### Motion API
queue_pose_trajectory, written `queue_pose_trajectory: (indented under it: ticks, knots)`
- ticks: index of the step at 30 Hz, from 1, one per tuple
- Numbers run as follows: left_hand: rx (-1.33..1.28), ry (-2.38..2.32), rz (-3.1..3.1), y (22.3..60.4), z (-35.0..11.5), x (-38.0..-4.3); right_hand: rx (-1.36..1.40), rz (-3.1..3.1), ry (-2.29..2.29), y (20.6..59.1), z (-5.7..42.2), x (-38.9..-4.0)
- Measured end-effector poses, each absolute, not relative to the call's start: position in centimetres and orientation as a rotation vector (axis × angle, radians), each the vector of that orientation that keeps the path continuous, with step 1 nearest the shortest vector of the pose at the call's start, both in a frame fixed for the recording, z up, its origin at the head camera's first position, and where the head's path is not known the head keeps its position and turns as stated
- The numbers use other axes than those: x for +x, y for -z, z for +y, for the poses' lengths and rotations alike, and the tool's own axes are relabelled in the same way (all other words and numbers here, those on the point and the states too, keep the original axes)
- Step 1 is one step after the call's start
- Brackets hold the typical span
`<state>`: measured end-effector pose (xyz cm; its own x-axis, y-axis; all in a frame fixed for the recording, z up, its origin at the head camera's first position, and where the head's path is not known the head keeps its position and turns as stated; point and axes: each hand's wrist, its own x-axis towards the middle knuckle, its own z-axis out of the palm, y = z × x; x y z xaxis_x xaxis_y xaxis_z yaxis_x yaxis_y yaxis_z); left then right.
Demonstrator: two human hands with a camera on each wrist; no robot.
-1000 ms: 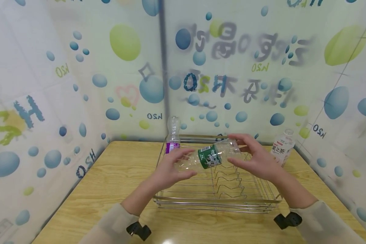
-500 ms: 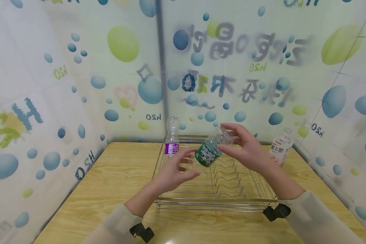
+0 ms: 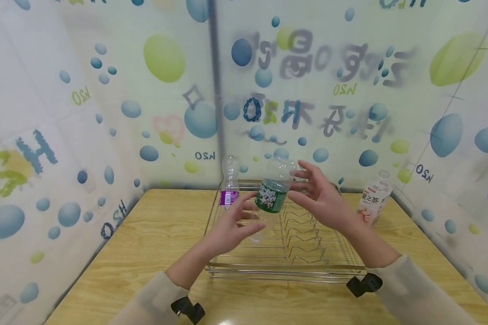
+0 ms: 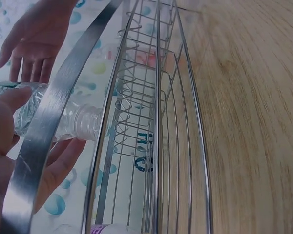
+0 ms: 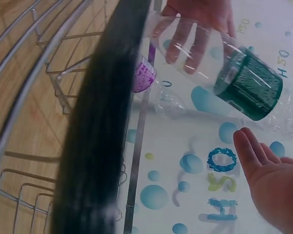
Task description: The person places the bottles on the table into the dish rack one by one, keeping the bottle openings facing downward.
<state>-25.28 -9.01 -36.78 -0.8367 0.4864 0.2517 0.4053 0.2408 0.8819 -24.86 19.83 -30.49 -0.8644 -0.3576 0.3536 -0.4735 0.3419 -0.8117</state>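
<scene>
A clear plastic bottle (image 3: 270,196) with a green label is held tilted above a wire rack (image 3: 286,269), its neck pointing down. My left hand (image 3: 227,230) grips it near the neck end; the left wrist view shows the thumb on one side of the bottle (image 4: 71,119) and fingers on the other. My right hand (image 3: 323,198) is at the bottle's base end, thumb and fingers spread around it. In the right wrist view the right hand's straight fingers (image 5: 256,156) lie just apart from the green label (image 5: 249,83).
A clear bottle (image 3: 229,197) with a purple label stands at the rack's back left. To the rack's right stands a bottle (image 3: 375,198) with a white label. The wooden table (image 3: 154,225) meets a patterned curtain (image 3: 179,99) behind.
The green-labelled bottle has turned from nearly level to steeply tilted, its base end rising. My right hand has moved left and up and loosened around the base; my left hand stays near the neck.
</scene>
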Motion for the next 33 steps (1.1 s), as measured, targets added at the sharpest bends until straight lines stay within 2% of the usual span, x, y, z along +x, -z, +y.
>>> queue_pose_trajectory:
  ticks: [7, 21, 33]
  knots:
    - [0.798, -1.763, 2.283, 36.4, -8.9, -25.2, 0.842, -2.504, -1.570, 31.5, 19.1, -25.0]
    - [0.822, -1.715, 2.312, 36.7, -8.5, -25.3, 0.820, -2.488, -1.746, 32.5, 17.2, -25.0]
    - [0.841, -1.691, 2.348, 36.3, -8.6, -24.9, 0.811, -2.487, -1.721, 33.0, 16.8, -25.0]
